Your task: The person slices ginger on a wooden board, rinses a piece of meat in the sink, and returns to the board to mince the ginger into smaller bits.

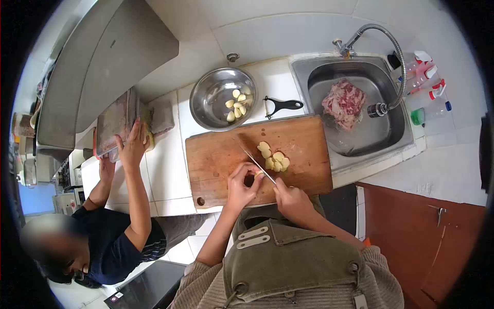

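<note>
A wooden cutting board [221, 149] lies on the tiled counter in front of me. My right hand [294, 202] is closed on the handle of a knife [256, 161], whose blade points up and to the left over the board. My left hand [244, 184] pinches a small piece of garlic [259, 174] against the blade. Just beyond the knife lie several pale garlic slices [278, 161]. Behind the board, a steel bowl [202, 103] holds several peeled cloves [237, 105].
A black peeler [285, 105] lies right of the bowl. Raw meat [345, 103] sits in the sink [378, 139] under a flexible faucet [399, 51], with bottles [423, 82] beyond. At left, another person [118, 232] holds a clear container [118, 123].
</note>
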